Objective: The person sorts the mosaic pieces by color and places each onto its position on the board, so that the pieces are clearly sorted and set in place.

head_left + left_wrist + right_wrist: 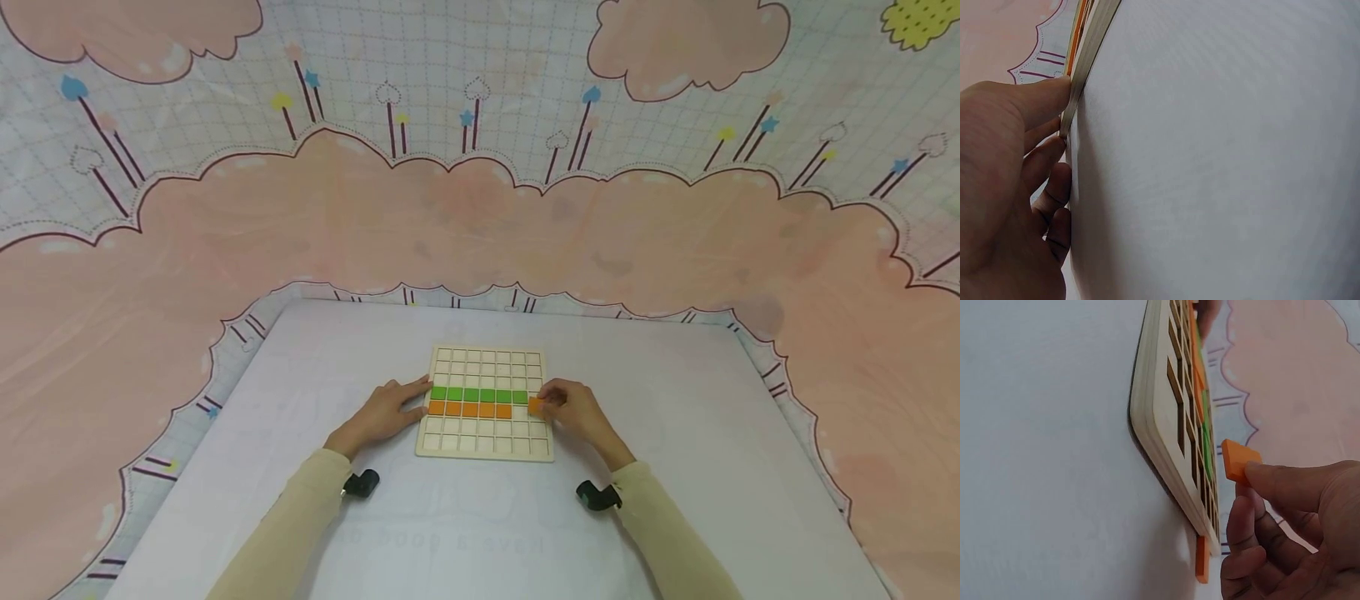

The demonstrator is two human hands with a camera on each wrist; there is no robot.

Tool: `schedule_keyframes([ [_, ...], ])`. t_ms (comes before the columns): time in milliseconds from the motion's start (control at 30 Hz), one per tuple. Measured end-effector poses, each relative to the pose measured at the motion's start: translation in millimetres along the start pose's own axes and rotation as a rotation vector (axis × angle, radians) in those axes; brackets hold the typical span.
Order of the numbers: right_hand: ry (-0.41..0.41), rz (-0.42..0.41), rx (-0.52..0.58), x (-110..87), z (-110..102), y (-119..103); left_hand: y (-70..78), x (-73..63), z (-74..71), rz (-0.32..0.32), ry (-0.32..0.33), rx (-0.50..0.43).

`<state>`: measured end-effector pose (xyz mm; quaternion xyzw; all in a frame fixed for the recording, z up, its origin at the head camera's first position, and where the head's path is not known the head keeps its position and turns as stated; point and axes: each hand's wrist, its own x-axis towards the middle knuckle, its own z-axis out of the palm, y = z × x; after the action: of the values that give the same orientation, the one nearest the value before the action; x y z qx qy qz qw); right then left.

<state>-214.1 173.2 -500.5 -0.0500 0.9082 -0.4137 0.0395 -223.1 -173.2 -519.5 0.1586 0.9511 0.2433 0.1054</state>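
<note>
A wooden grid board (483, 457) lies on the table, with a row of several green tiles (480, 395) above a row of several orange tiles (470, 409) in its cells. My left hand (382, 412) rests at the board's left edge, fingers extended; in the left wrist view its thumb (1047, 100) touches the board's side (1094, 47). Between thumb and fingers, my right hand (576, 408) pinches an orange square tile (1240, 461), held over the board's right side near the end of the orange row. A second orange tile (1202, 559) sits against the board's edge in the right wrist view.
The white table (345, 333) is backed by a patterned cloth (480, 225) with clouds and stars. A dark wrist camera (363, 483) sits at the left cuff and another wrist camera (597, 496) at the right cuff. Unfilled cells lie above and below the coloured rows.
</note>
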Motion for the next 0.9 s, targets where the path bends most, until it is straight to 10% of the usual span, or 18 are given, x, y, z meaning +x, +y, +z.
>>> schedule_keyframes([
  [900,-0.039,-0.04,-0.039,6.5,22,-4,-1.8,0.0,0.9,0.001,-0.004,-0.003],
])
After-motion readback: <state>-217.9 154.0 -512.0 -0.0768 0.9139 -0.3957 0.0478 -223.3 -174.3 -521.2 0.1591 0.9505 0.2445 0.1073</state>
